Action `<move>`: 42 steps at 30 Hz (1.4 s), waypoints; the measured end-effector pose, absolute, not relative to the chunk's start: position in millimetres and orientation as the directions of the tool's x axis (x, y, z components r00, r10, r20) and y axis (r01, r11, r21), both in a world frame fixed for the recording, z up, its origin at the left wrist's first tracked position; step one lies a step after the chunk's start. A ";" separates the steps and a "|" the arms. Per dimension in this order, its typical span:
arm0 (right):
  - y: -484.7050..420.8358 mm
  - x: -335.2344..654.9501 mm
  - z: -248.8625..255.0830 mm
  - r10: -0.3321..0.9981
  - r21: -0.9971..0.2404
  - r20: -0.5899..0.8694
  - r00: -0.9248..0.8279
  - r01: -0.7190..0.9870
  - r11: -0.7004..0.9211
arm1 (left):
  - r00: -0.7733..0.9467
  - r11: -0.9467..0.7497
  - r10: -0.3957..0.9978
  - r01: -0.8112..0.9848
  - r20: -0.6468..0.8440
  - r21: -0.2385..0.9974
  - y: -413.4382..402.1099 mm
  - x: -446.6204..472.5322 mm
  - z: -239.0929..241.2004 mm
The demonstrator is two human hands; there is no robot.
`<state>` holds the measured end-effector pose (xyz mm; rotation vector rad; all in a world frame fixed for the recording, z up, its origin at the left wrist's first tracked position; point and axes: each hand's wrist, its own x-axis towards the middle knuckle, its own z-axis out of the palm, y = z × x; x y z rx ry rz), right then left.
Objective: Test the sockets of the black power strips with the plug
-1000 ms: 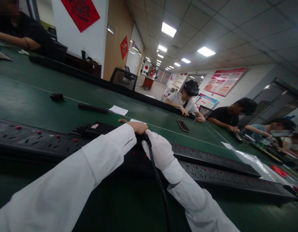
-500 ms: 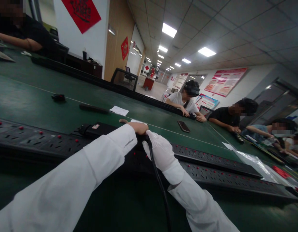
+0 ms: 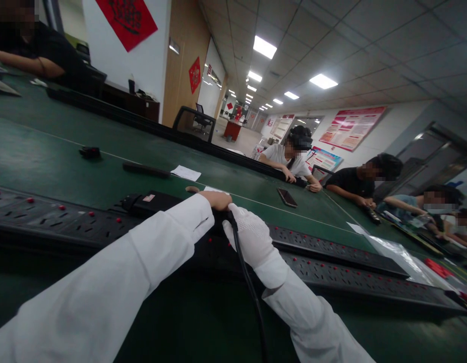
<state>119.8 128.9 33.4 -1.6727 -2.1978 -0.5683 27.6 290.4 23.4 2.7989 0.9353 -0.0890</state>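
My bare left hand [image 3: 219,200] is closed over a dark part at the end of a black cable; its fingers are mostly hidden from me. Beside it, my right hand [image 3: 252,233], in a white dotted glove, grips the black cable [image 3: 245,272] close to that end. From there the cable hangs down toward me. Both hands are above a long black power strip [image 3: 339,277] with red dots along its sockets. Left of my hands lies a black box-like piece [image 3: 158,200] with a small pale label, partly covered by my left sleeve.
Behind my hands, a second power strip [image 3: 332,249], a tape roll [image 3: 192,189], a white paper [image 3: 185,173], a dark bar [image 3: 146,170] and a phone [image 3: 287,197] lie on the green table [image 3: 233,174]. Several people sit around it. Clear plastic [image 3: 400,254] lies at right.
The view has shifted very slightly. Both hands keep the same hold at the cable end.
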 end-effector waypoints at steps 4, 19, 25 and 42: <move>128.7 119.9 33.7 0.836 0.112 0.482 -0.262 0.965 0.237 | 0.801 -0.784 0.587 0.599 -0.120 0.161 290.1 27.6 23.4; 129.0 120.6 33.0 0.833 0.111 0.483 -0.271 0.962 0.248 | 0.832 -0.818 0.547 0.554 -0.091 0.152 285.9 26.9 29.9; 128.2 121.1 33.7 0.831 0.114 0.487 -0.269 0.963 0.245 | 0.830 -0.814 0.552 0.558 -0.086 0.164 283.8 26.5 33.0; 127.6 122.9 32.3 0.831 0.154 0.481 -0.277 0.961 0.231 | 0.856 -0.824 0.516 0.507 -0.034 0.254 295.3 29.8 29.3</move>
